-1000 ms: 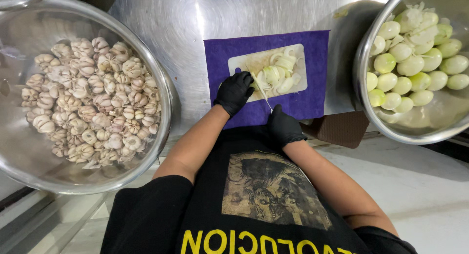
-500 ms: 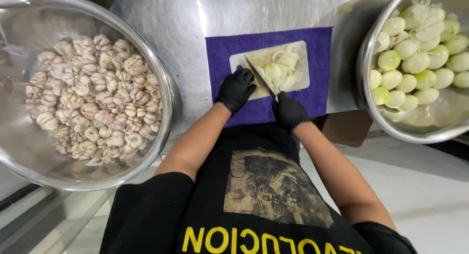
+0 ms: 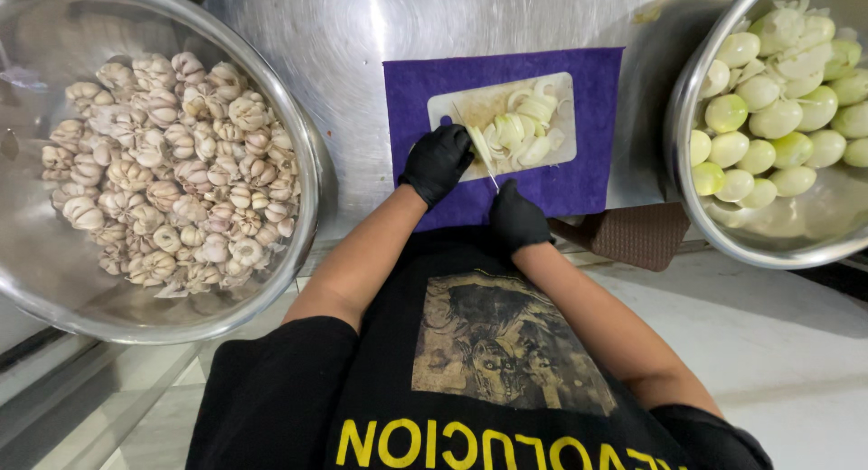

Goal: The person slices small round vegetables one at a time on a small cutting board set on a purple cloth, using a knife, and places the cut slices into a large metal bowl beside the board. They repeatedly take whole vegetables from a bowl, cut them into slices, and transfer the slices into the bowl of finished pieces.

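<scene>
- The onion [image 3: 519, 129], pale and already partly cut into curved slices, lies on the small cream cutting board [image 3: 452, 108]; the loose slices fan toward the far right of the board, away from the uncut part, so the working end stays free
- The left hand [image 3: 438, 161], in a black glove, presses down on the near-left end of the onion with fingers bent — it seems placed to pin the piece and guide the blade
- The right hand [image 3: 518, 219], also gloved, is closed around the handle of a knife [image 3: 479, 158]; the thin blade runs up and left toward the left hand, meeting the onion just beside its fingers
- The purple mat [image 3: 588, 81] sits under the board on the steel table [image 3: 362, 27], likely to keep the board from sliding
- A steel bowl [image 3: 683, 154] of peeled, pale green onions stands at the right, close to the knife hand; a larger steel bowl [image 3: 303, 208] heaped with garlic heads stands at the left — both within arm's reach of the board
</scene>
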Demonstrator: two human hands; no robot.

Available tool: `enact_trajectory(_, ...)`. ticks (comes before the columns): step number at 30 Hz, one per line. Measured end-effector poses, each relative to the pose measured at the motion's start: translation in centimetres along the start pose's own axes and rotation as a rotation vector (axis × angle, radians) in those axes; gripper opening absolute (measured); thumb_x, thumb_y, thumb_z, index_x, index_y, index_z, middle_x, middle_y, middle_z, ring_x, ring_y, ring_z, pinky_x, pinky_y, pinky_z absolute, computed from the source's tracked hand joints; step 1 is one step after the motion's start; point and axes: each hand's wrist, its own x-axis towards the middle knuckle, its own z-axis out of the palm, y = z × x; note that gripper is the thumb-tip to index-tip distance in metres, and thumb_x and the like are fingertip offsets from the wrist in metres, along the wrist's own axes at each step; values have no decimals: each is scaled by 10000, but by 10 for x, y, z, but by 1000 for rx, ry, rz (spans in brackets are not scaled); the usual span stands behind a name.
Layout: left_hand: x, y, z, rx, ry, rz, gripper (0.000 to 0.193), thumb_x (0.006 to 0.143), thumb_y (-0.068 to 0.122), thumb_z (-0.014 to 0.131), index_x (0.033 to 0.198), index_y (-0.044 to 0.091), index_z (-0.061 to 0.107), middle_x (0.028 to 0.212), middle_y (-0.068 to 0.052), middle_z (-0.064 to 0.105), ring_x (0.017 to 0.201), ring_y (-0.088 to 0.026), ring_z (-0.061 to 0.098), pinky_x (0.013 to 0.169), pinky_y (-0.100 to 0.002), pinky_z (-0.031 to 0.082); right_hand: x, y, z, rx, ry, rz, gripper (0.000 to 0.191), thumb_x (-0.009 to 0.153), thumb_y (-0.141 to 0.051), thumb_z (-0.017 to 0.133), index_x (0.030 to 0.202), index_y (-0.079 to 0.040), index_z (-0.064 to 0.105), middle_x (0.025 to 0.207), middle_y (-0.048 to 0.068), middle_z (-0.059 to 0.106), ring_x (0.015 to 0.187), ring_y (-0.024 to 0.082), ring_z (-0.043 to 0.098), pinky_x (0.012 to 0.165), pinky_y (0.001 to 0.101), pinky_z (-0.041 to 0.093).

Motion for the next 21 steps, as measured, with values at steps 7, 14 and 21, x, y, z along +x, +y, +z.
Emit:
enact_trajectory(7,1,-3,-1,-16,14,17,209,849,221,747,952,80,631,1020,-87,643,947,-304,657,769,-450,541,33,5,-12,82,57,-124,302,985,-262,550,1130,-1,507,851,318,694,788,511,670,698,604,521)
enact_trajectory(14,3,0,-1,42,14,-3,200,864,243,737,941,84,642,1013,-87,638,964,-291,649,773,-441,533,1,15,-24,-34,80,-149,301,990,-280,552,1125,-14,511,813,284,703,746,497,684,689,607,527)
enact_trajectory(21,0,-2,3,22,30,-7,191,855,227,747,930,86,643,998,-79,645,942,-287,652,761,-444,534,-9,7,-18,-40,0,1,280,1001,-250,484,1151,-14,506,847,313,704,793,517,689,725,610,535)
